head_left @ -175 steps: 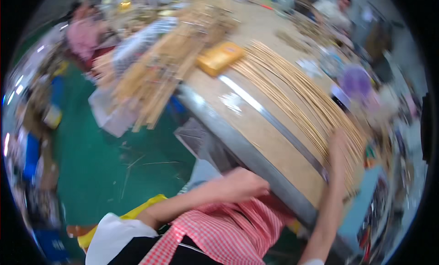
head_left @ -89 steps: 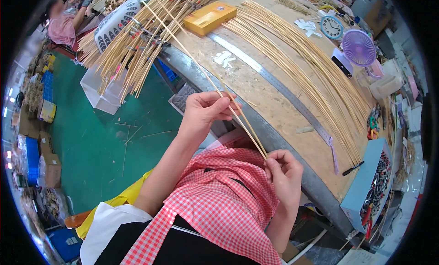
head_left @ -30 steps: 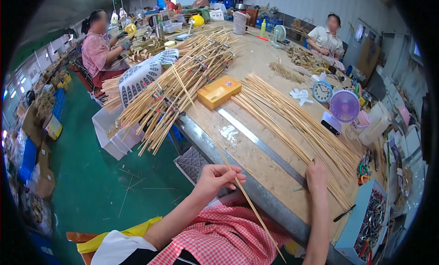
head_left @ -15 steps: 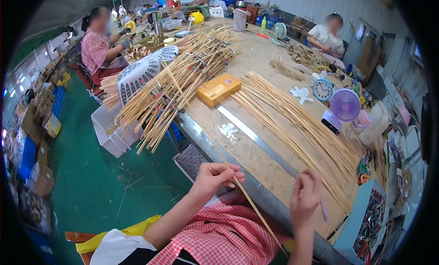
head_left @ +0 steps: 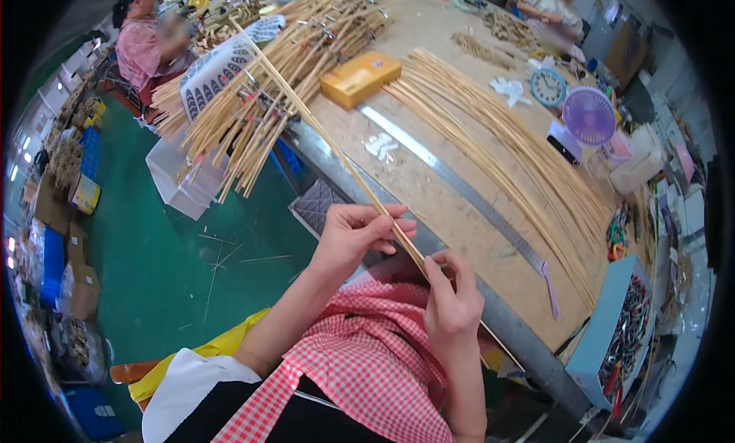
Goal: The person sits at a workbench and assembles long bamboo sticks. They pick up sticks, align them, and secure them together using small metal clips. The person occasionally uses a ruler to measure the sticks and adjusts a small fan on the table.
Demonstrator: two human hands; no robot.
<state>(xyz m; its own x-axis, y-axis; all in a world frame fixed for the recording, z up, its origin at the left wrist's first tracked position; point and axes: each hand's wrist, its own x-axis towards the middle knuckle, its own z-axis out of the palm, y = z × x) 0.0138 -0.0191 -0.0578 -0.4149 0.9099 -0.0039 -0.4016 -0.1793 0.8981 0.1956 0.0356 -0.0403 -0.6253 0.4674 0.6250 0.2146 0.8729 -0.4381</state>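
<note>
Long, thin straw-coloured sticks (head_left: pixel 308 115), seemingly more than one lying together, run diagonally from the far left down past my lap. My left hand (head_left: pixel 360 232) is closed in a pinch around them between thumb and fingers. Lower along the same length, my right hand (head_left: pixel 455 296) pinches them with thumb and forefinger. Both hands are above the table's front edge, over a red-and-white checked cloth (head_left: pixel 367 359) on my lap. The lower end of the sticks is partly hidden behind my right hand and forearm.
A loose row of similar sticks (head_left: pixel 498 160) lies across the table beside a metal ruler (head_left: pixel 452 183). Clipped stick bundles (head_left: pixel 253 122) overhang the left edge, near a yellow box (head_left: pixel 360 79). At right stand a purple fan (head_left: pixel 589 115) and a blue box of clips (head_left: pixel 601 328).
My right hand has moved left from over the table and now grips the sticks below my left hand. Their far end looks thicker and reaches farther up-left. The view has tilted down.
</note>
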